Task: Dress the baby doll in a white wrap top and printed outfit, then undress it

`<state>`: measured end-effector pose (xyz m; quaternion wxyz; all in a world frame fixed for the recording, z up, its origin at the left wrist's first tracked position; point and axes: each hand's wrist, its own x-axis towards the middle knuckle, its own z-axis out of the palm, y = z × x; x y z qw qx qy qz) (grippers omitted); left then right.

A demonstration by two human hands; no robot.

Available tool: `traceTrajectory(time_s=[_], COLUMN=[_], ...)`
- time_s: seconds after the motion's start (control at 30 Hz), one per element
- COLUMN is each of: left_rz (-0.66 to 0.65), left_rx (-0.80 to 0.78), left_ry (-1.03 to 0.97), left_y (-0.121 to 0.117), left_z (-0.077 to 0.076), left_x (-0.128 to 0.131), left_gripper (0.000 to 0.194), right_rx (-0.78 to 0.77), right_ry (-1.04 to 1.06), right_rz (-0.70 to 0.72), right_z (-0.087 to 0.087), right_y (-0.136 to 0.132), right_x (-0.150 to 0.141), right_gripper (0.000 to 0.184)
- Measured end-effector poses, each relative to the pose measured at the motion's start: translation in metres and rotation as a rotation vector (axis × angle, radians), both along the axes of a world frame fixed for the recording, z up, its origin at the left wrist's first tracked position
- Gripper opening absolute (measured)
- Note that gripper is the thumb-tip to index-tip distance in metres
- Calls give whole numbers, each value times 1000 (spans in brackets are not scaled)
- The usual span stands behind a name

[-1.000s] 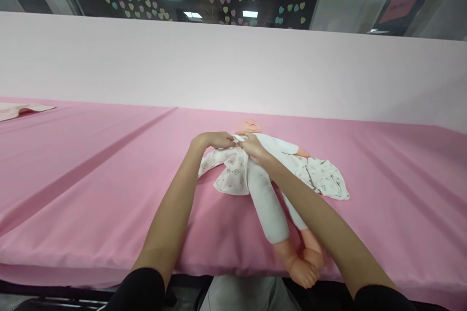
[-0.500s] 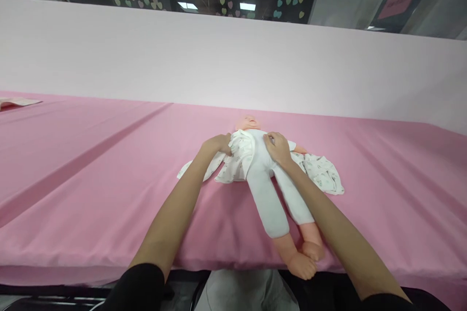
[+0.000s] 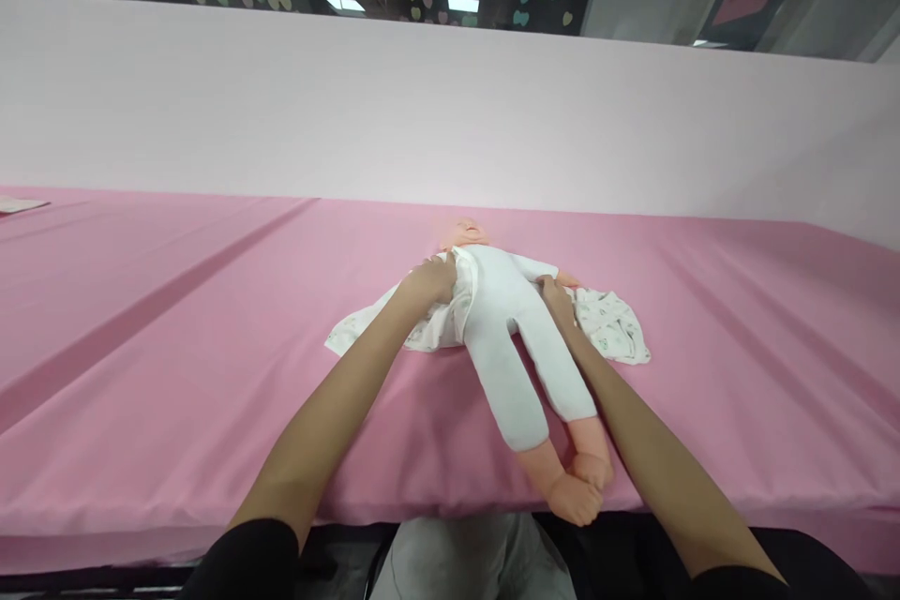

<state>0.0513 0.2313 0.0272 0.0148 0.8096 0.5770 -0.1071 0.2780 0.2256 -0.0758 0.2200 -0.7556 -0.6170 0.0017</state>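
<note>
A baby doll [image 3: 501, 319] in a white body suit lies on its back on the pink table cover [image 3: 175, 337], head away from me, bare feet over the near edge. A white printed garment [image 3: 611, 328] is spread open under it, showing on both sides. My left hand [image 3: 430, 279] is closed on the garment's left flap at the doll's shoulder. My right hand [image 3: 555, 295] rests at the doll's right side, fingers pinched on the garment's right flap.
A pale pink wall panel [image 3: 281, 112] runs along the far edge of the table. A folded light cloth [image 3: 18, 203] lies at the far left. Heart stickers dot a dark window above.
My hands have moved apart from the doll's chest to its sides, pulling the garment's two flaps open. The view has shifted slightly.
</note>
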Motion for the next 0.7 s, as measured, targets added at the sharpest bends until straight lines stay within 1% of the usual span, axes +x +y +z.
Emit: traceTrajectory(time_s=[0.1, 0.17, 0.23, 0.27, 0.33, 0.4, 0.43, 0.5, 0.6, 0.7], left_rz=[-27, -100, -187, -226, -282, -320, -338, -376, -345, -310], left_rx=[-27, -7, 62, 118, 256, 349, 356, 312, 188, 96], left_ry=[52, 37, 31, 30, 12, -33, -56, -94, -108, -101], left_y=[-25, -41, -52, -55, -56, -46, -38, -16, 21, 51], left_z=[16, 23, 25, 24, 18, 9, 4, -7, -20, -28], left_x=[12, 18, 24, 28, 41, 60, 73, 100, 137, 158], left_gripper=[78, 59, 39, 33, 31, 34, 35, 38, 42, 49], right_rx=[25, -2, -25, -16, 18, 19, -4, -74, -158, -165], right_ry=[32, -36, -128, -168, -216, -238, -236, -242, -271, -286], right_rz=[-74, -41, 35, 75, 145, 204, 215, 199, 164, 161], right_z=[-1, -3, -5, -5, -6, -5, -4, -4, -4, -5], right_y=[3, 4, 2, 1, -1, -1, -1, 2, 8, 9], right_x=[4, 6, 5, 4, 0, -2, -2, -2, 1, 1], right_gripper=[32, 27, 23, 22, 23, 27, 30, 34, 37, 37])
